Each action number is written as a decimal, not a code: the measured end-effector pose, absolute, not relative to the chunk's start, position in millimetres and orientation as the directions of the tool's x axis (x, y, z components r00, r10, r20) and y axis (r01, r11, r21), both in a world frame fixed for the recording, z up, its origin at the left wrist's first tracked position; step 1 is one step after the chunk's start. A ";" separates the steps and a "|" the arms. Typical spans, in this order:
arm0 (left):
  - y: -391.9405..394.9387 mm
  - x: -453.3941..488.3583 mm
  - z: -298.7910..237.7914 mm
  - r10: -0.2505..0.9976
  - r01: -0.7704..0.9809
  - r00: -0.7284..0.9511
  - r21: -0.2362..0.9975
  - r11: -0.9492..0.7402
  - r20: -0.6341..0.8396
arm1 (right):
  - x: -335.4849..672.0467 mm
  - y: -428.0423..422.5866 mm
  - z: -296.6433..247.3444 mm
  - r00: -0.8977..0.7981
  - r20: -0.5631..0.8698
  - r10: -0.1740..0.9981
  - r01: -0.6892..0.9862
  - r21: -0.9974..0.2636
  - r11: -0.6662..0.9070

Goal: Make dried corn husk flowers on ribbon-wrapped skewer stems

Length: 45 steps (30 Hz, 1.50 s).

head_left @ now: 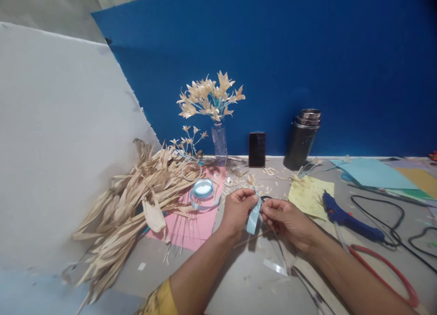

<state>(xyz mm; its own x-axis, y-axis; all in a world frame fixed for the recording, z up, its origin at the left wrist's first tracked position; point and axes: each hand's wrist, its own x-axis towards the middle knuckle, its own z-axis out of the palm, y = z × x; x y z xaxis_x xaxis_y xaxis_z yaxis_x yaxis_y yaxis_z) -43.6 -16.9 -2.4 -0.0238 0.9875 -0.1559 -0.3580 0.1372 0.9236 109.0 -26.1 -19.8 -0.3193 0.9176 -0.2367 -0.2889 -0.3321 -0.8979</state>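
My left hand is closed in a pinch on a light-blue ribbon strip, whose free end hangs down. Just above the thumb stands a small cream flower on a thin blue stem, which runs down to the fingers. My right hand is closed too, thumb against fingertips, right beside the ribbon and stem. What lies between those fingertips is too small to make out. To the left, a roll of the same blue ribbon rests on pink paper.
Dried husks are heaped at left. A bottle holds cream flowers, near a phone and dark flask. At right lie yellow paper, a blue glue gun, its cable and a red handle.
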 end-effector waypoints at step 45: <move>26.1 37.5 -15.8 0.888 0.016 0.338 0.945 0.326 -0.312 | 294.0 -41.3 -34.6 -0.030 0.108 0.994 0.986 -0.158 0.047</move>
<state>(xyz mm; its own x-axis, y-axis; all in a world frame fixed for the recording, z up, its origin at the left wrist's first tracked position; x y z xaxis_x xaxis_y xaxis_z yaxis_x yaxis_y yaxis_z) 37.5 26.1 -15.8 0.3384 0.8879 -0.3117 0.0165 0.3256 0.9454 294.0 -41.3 -34.6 -0.0298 0.9938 0.1075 0.9864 0.0467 -0.1578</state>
